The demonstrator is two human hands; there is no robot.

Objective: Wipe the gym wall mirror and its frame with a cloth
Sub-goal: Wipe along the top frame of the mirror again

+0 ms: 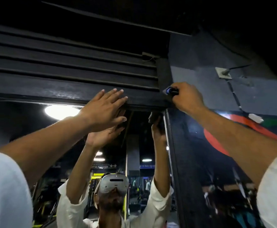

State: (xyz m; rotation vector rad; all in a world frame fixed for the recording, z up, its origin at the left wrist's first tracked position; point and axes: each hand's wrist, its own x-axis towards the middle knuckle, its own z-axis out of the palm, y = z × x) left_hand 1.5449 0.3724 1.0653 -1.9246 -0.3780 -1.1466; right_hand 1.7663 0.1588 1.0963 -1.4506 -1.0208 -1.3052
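Right grip [188, 98] presses the bunched cloth [169, 91] against the frame corner [160, 102].

left hand [104, 106]: flat, fingers straight, pressed on top frame [144, 100]
right hand [187, 97]: grips cloth [168, 90] at top frame's right corner
mirror [27, 127]: reflects both raised arms, headset [113, 184], ceiling lights [60, 111]

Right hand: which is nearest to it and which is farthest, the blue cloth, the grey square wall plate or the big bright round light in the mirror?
1. Blue cloth, gripped in the right hand itself.
2. Grey square wall plate, up and to the right of it.
3. Bright round light, far left, reflected in the mirror.
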